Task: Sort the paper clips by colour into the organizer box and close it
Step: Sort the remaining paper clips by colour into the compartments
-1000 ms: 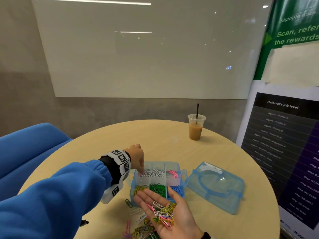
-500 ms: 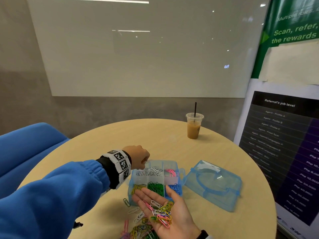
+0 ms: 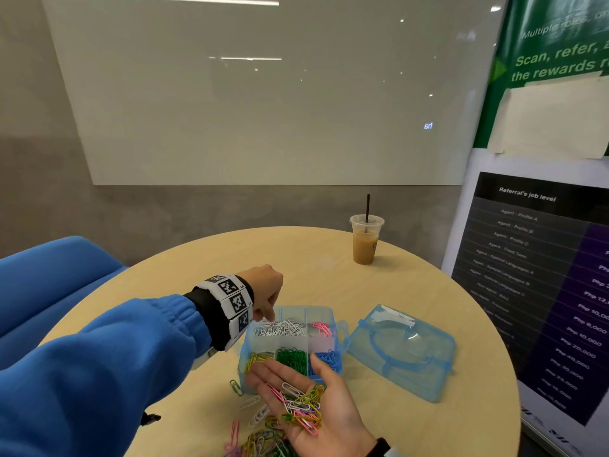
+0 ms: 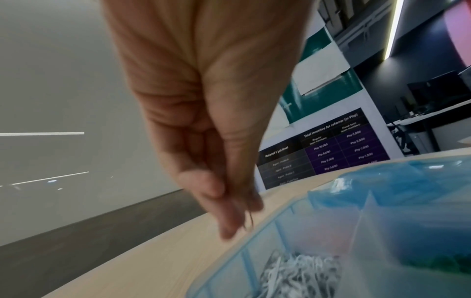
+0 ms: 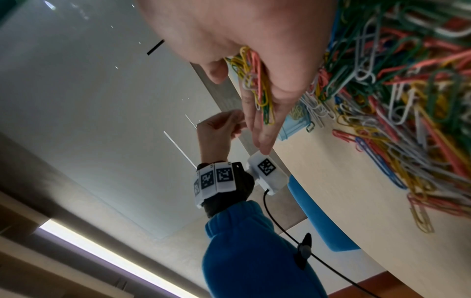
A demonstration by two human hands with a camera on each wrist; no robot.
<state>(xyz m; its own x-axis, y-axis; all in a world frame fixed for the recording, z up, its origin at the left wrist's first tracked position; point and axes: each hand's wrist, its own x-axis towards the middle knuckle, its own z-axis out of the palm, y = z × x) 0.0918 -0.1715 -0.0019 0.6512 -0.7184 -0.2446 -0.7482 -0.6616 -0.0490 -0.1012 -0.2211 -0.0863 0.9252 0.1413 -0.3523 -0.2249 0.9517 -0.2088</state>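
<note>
The blue organizer box (image 3: 244, 352) stands open on the table, its lid (image 3: 402, 354) flat to the right. White clips (image 3: 283, 328) and pink ones (image 3: 321, 328) fill the back row. Yellow (image 3: 258, 357), green (image 3: 293, 356) and blue (image 3: 328, 357) fill the front. My left hand (image 3: 271, 316) points down over the box's back left corner. In the blurred left wrist view its bunched fingertips (image 4: 230, 221) pinch a thin clip above the white clips (image 4: 298, 276). My right hand (image 3: 283, 374) lies palm up before the box, carrying mixed clips (image 3: 301, 409).
A loose pile of mixed clips (image 3: 263, 443) lies at the table's near edge, left of my right wrist. An iced coffee cup (image 3: 365, 240) with a straw stands at the far side. A banner stand (image 3: 534, 275) rises right of the round table (image 3: 184, 285).
My left hand curled up above the box, and its fingers now point down again at the back left corner. The right hand stays palm up with its clips.
</note>
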